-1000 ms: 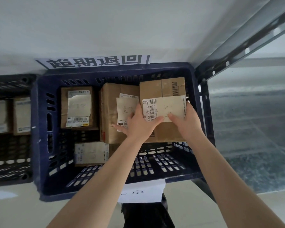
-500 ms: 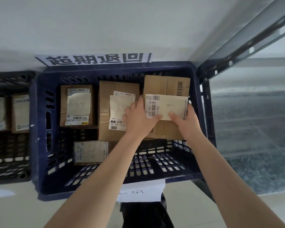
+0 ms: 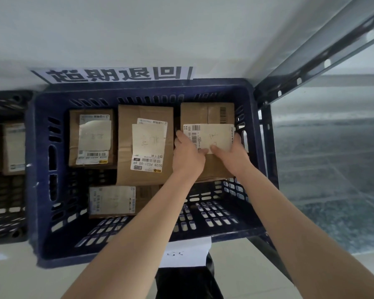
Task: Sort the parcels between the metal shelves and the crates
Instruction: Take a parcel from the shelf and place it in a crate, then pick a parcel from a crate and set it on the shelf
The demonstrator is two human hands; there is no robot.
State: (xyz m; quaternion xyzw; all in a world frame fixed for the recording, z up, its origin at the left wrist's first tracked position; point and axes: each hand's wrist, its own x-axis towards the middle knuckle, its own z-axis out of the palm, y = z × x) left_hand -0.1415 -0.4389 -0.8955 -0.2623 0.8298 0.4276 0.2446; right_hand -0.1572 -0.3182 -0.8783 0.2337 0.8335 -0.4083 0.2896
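My left hand [image 3: 188,157] and right hand [image 3: 232,157] curl their fingers [image 3: 180,135] round the two sides of a brown parcel [image 3: 205,114], thumbs pressed on its white label [image 3: 216,134], which bears a barcode and faint handwriting. It is inside the blue crate [image 3: 39,190], at the far right corner. Just left of my fingers lies a second parcel [image 3: 125,137] marked "502B P021-00 69". Beyond my fingertips a wall sign [image 3: 115,74] reads 超期退回.

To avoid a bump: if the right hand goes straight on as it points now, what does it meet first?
The right hand grips the rightmost parcel; pushed straight on, both would probably meet the far wall of the blue crate first. Depth is unclear.
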